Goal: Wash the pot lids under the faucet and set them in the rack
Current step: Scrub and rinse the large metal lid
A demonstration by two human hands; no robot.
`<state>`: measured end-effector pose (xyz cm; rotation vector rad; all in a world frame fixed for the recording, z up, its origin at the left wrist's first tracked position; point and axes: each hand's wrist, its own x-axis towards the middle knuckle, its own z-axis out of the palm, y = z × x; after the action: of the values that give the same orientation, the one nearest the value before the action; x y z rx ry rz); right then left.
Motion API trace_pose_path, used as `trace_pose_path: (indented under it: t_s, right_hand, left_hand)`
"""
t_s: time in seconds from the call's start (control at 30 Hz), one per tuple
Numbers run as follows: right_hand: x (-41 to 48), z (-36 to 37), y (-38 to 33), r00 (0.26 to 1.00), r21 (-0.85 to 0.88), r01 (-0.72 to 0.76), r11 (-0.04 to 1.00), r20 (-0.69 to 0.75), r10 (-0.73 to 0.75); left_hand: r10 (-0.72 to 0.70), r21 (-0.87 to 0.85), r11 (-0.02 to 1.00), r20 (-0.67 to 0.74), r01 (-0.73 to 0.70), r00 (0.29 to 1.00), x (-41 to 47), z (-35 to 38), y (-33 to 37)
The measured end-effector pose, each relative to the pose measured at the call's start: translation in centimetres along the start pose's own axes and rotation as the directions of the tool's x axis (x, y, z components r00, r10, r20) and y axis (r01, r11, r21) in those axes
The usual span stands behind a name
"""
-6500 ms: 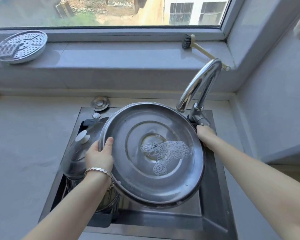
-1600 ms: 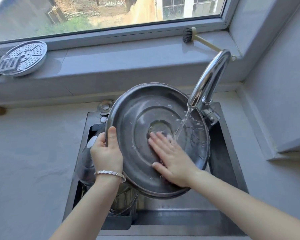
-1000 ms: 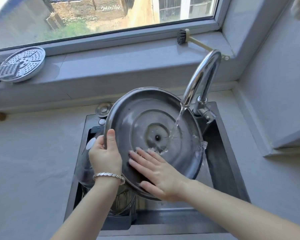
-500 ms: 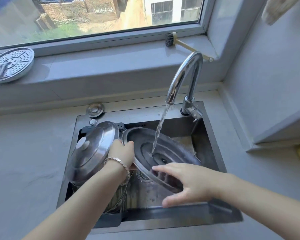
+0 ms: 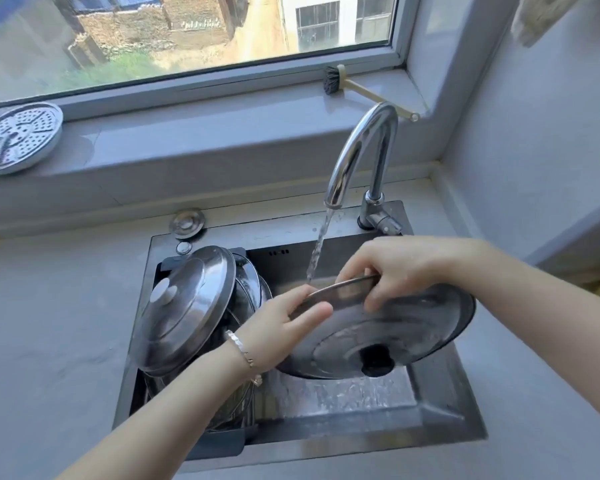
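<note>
1. The pot lid point(image 5: 378, 327) hangs over the sink point(image 5: 326, 441), knob side toward the camera, tipped so its near edge dips lowest and its black knob point(image 5: 376, 363) sits low. The left hand point(image 5: 284, 327) is clamped on the rim at its upper left edge, thumb on the near face; the right hand point(image 5: 392, 268) is closed over the top of the rim, fingers curled down the near side.
2. Water from the faucet point(image 5: 357, 157) falls just behind the top rim between the two hands. It seems to strike the hidden far face, though the exact landing point is blurred.
3. To do this rinse well, I would keep both grips on the rim and turn the lid slowly, so the stream sweeps the whole far face rather than one spot.
4. Keeping the tilt lets water run off the low edge into the basin, not toward the bench point(image 5: 49, 323).
5. The groove round the knob looks like a place where suds would linger, so this face probably wants its own pass under the stream.
6. Wet steel is likely slippery, so shifting one hand at a time seems wise.
7. The rack point(image 5: 222, 441) stands at the sink's left end. Another lid point(image 5: 184, 310) already leans there, so this one will need a free slot beside it.
</note>
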<state>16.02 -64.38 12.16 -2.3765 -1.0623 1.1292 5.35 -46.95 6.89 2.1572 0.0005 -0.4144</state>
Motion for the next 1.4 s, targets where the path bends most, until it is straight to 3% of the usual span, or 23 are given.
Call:
trace_pose_path:
  t_s: [0.07,0.17,0.23,0.3,0.37,0.4,0.47,0.53,0.6,0.67,0.73,0.77,0.8,0.9,0.97,1.03,1.1,1.13,1.23,1.3,1.4]
  right_hand:
    - [0.6,-1.1,0.0,0.998,0.049,0.030,0.998,-0.056,-0.027]
    - [1.8,-0.9,0.6,0.967,0.121,0.090,0.989,-0.246,-0.058]
    - [3.2,0.7,1.1,0.875,0.093,0.138,0.986,-0.477,-0.078]
    - [5.0,3.0,1.5,0.740,0.127,0.063,0.990,-0.671,0.039]
    - [6.8,5.5,0.7,0.734,0.323,-0.085,0.943,-0.619,0.278]
    - [7.6,7.0,-0.4,0.754,0.366,-0.120,0.923,-0.571,0.324]
    - [8.7,10.2,-3.4,0.762,0.228,-0.085,0.970,-0.612,0.211]
    - [9.1,12.7,-6.1,0.754,0.000,0.029,1.000,-0.656,-0.021]
    - [9.7,13.0,-6.7,0.732,-0.077,0.084,0.994,-0.671,-0.114]
    - [10.6,10.9,-5.5,0.729,0.058,0.016,0.998,-0.684,0.028]
    - [11.8,8.2,-3.7,0.747,0.270,-0.158,0.950,-0.596,0.293]
    - [12.1,7.4,-3.4,0.743,0.296,-0.220,0.929,-0.567,0.356]
    - [12.0,7.5,-3.8,0.747,0.271,-0.226,0.936,-0.568,0.345]
    - [10.0,10.7,-6.6,0.800,0.030,0.020,0.999,-0.600,0.002]
    - [9.7,10.9,-6.3,0.801,-0.017,0.098,0.995,-0.592,-0.089]
    - [11.5,8.6,-4.8,0.793,0.158,-0.021,0.987,-0.599,0.113]
    - [12.3,6.7,-4.0,0.753,0.388,-0.183,0.903,-0.535,0.383]
    - [12.3,6.6,-4.4,0.754,0.405,-0.215,0.889,-0.509,0.415]
    - [11.1,8.6,-7.1,0.835,0.166,-0.113,0.980,-0.519,0.185]
    - [10.9,8.9,-7.0,0.832,0.122,-0.041,0.992,-0.545,0.102]
    - [12.6,6.2,-5.4,0.756,0.309,-0.146,0.940,-0.578,0.307]
  left_hand:
    - [-0.058,-0.173,0.984,-0.162,0.029,0.985,0.3,0.1,-0.9]
    - [-0.075,-0.134,0.991,-0.375,0.026,0.924,0.2,0.2,-0.8]
    - [-0.132,-0.140,0.988,-0.491,0.072,0.861,0.0,0.1,-0.9]
    - [-0.259,-0.203,0.964,-0.563,0.172,0.785,-0.2,0.1,-1.4]
    - [-0.412,-0.347,0.906,-0.586,0.244,0.698,-0.2,0.1,-1.8]
    - [-0.487,-0.418,0.866,-0.579,0.274,0.654,-0.1,0.1,-1.7]
    - [-0.590,-0.530,0.795,-0.561,0.296,0.581,0.3,0.0,-1.1]
    - [-0.644,-0.618,0.741,-0.543,0.263,0.539,0.5,-0.1,-0.7]
    - [-0.673,-0.658,0.711,-0.537,0.246,0.509,0.2,0.0,-0.4]
    - [-0.659,-0.643,0.730,-0.573,0.232,0.486,-0.2,0.4,-0.6]
    - [-0.660,-0.635,0.735,-0.588,0.239,0.468,-0.5,0.9,-0.8]
    - [-0.668,-0.643,0.728,-0.584,0.238,0.462,-0.6,1.0,-0.7]
    - [-0.674,-0.654,0.720,-0.579,0.233,0.459,-0.5,1.0,-0.7]
    - [-0.694,-0.687,0.696,-0.570,0.209,0.439,-0.1,0.3,-0.5]
    - [-0.667,-0.666,0.723,-0.601,0.186,0.440,-0.1,0.1,-0.4]
    - [-0.608,-0.594,0.779,-0.640,0.199,0.470,-0.2,0.4,-0.6]
    - [-0.573,-0.548,0.809,-0.659,0.211,0.487,-0.4,0.7,-0.8]
    - [-0.565,-0.539,0.815,-0.661,0.211,0.494,-0.4,0.8,-0.8]
    - [-0.575,-0.571,0.801,-0.648,0.181,0.499,-0.2,0.6,-0.8]
    - [-0.565,-0.554,0.812,-0.663,0.185,0.492,-0.2,0.6,-0.8]
    - [-0.516,-0.477,0.853,-0.701,0.213,0.493,-0.5,0.9,-0.6]
